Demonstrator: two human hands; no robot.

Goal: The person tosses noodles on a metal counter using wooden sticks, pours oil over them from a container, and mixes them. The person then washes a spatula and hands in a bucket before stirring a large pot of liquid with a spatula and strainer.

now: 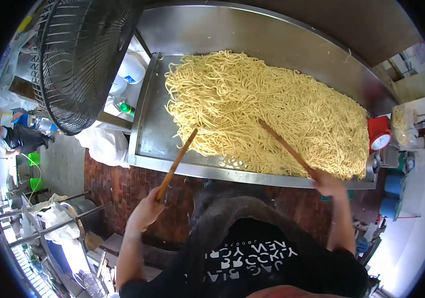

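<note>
A wide heap of yellow noodles point(272, 109) lies in a large metal tray point(155, 107) and covers most of it. Closed round the lower end of a wooden stick point(178, 160), my left hand point(146, 209) is below the tray's front edge; the stick's tip is at the left part of the noodles. My right hand point(328, 183), at the front edge on the right, grips a second wooden stick point(287, 146), whose tip touches the middle of the heap.
A large black fan point(80, 59) stands at the upper left, beside a white bag point(105, 145). A red scale point(379, 134) is at the tray's right end. Another person point(21, 138) is at the far left. Metal racks point(48, 226) stand at the lower left.
</note>
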